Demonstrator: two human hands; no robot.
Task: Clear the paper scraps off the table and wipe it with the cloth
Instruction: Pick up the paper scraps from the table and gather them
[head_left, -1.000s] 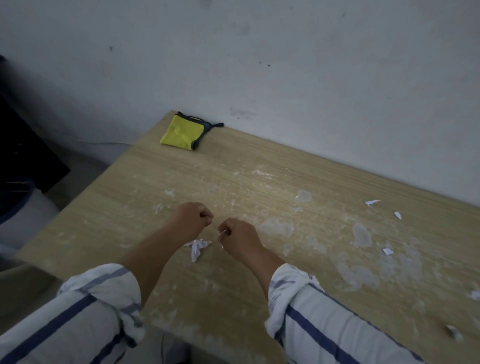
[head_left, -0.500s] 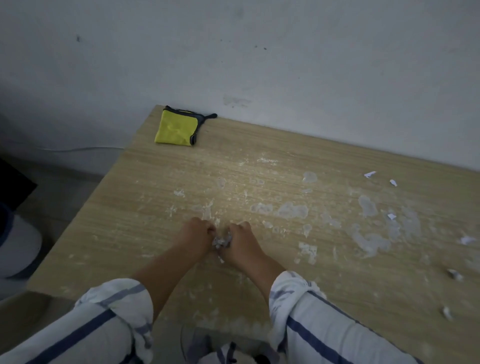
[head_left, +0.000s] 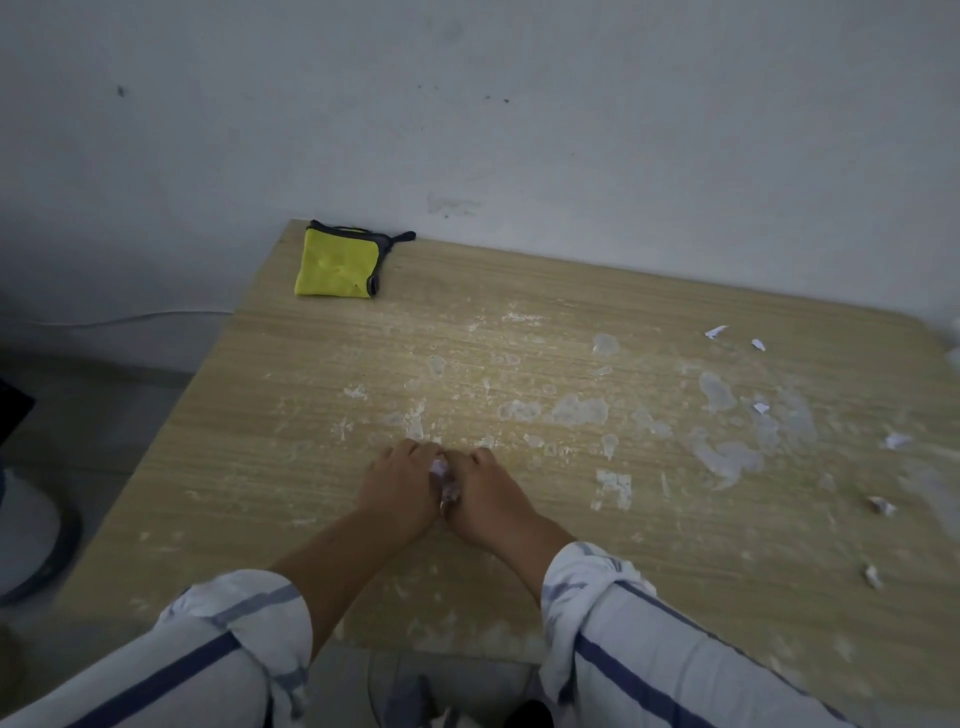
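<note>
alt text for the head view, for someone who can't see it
A left hand and right hand grip a paper wad between them on a wooden table marked with white smears. Loose scraps lie scattered to the right, and a folded yellow cloth sits untouched at the far left corner.

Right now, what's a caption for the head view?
Left hand and right hand hold a paper scrap on the table; cloth untouched.

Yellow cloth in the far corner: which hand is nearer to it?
Left, narrowly. The left hand lies on the side toward the cloth; the right hand lies just beyond it. Both grip a paper scrap.
</note>
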